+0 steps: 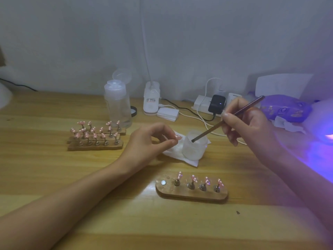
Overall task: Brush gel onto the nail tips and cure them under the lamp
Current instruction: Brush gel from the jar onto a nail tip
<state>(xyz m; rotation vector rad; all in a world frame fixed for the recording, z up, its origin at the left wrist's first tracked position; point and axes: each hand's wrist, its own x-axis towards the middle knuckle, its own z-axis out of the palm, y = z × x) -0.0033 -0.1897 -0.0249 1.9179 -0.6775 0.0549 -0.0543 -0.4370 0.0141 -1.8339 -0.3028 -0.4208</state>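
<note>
Pink nail tip [178,137] pinched in left hand [147,143], right hand [248,123] gripping brush [209,131] in jar [193,150]

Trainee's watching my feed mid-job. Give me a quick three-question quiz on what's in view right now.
1. True or false: the tip of the brush is dipped into the jar.
2. What does the left hand pinch? A) a nail tip B) a cable C) a bottle cap
3. Fill in: the near wooden holder carries ___ nail tips, with one spot bare.

Key: 1 true; 2 A; 3 four.
</note>
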